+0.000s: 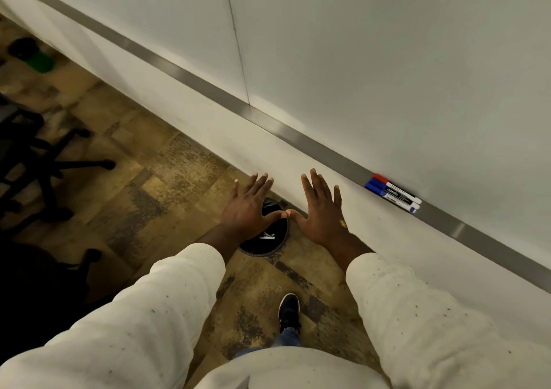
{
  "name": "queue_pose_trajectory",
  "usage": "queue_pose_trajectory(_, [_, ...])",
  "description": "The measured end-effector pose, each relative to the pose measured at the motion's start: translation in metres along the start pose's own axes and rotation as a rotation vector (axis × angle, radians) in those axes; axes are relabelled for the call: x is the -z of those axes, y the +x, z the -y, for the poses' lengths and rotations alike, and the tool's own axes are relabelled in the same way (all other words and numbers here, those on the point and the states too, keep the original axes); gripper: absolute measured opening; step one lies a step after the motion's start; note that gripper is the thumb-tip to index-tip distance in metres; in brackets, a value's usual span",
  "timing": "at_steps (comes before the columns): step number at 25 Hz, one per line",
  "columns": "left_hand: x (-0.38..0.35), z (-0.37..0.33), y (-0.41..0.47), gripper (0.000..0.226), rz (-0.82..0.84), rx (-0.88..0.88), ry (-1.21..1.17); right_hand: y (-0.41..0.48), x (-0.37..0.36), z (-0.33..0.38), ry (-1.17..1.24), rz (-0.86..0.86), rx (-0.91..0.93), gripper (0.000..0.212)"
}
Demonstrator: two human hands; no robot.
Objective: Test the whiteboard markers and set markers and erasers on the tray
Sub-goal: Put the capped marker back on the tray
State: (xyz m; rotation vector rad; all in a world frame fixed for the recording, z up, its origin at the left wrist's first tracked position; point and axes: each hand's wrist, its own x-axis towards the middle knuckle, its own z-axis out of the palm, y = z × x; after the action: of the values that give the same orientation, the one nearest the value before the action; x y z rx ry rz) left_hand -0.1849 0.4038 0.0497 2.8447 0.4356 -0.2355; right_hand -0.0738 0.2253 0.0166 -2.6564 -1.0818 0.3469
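Observation:
Several whiteboard markers with red and blue caps lie side by side on the metal tray that runs along the bottom of the whiteboard, at the right. My left hand and my right hand are stretched out flat in front of me, palms down, fingers spread, thumbs touching tip to tip. Both hands hold nothing. They hang below the tray and to the left of the markers. No eraser is in sight.
A round black waste bin stands on the floor by the wall, partly under my hands. Black office chair bases are at the left. A green object lies far left. My shoe is on the patterned floor.

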Motion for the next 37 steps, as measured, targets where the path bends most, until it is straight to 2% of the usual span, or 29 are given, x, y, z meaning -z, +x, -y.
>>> queue_pose_trajectory(7, [-0.002, -0.064, -0.004, 0.099, -0.015, -0.126, 0.066, -0.061, 0.024, -0.047, -0.029, -0.037, -0.112, 0.098])
queue_pose_trajectory(14, [-0.018, -0.15, -0.031, 0.094, -0.006, -0.212, 0.144, -0.148, 0.044, -0.097, -0.043, -0.101, -0.159, 0.092])
queue_pose_trajectory(23, [-0.047, -0.303, -0.086, 0.1, -0.083, -0.359, 0.142, -0.299, 0.075, -0.187, -0.059, -0.215, -0.259, 0.094])
queue_pose_trajectory(30, [-0.079, -0.42, -0.113, 0.098, -0.101, -0.501, 0.143, -0.406, 0.096, -0.265, -0.098, -0.256, -0.427, 0.092])
queue_pose_trajectory(37, [-0.098, -0.522, -0.092, 0.096, -0.105, -0.688, 0.169, -0.468, 0.111, -0.341, -0.053, -0.295, -0.65, 0.091])
